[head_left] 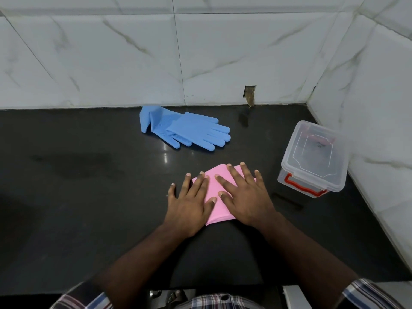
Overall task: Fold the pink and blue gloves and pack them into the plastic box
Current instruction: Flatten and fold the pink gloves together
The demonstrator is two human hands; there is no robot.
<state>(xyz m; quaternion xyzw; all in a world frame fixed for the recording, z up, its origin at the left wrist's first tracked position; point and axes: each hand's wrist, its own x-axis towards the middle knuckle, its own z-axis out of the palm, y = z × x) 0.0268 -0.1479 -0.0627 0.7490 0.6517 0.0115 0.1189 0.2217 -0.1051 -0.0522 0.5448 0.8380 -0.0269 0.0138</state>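
The pink gloves (214, 192) lie folded into a flat packet on the black counter (89, 197), near its front middle. My left hand (190, 202) rests flat on the packet's left part, fingers spread, partly on the counter. My right hand (242, 197) presses flat on its right part, fingers apart. Neither hand grips anything. The blue gloves (185, 128) lie unfolded and overlapping at the back of the counter, fingers pointing right. The clear plastic box (312, 161) with red latches stands to the right with its lid on.
White marble-look tiled walls (200, 59) close off the back and the right side. A small hole in the wall (250, 94) sits behind the box area. The counter's front edge runs just below my forearms.
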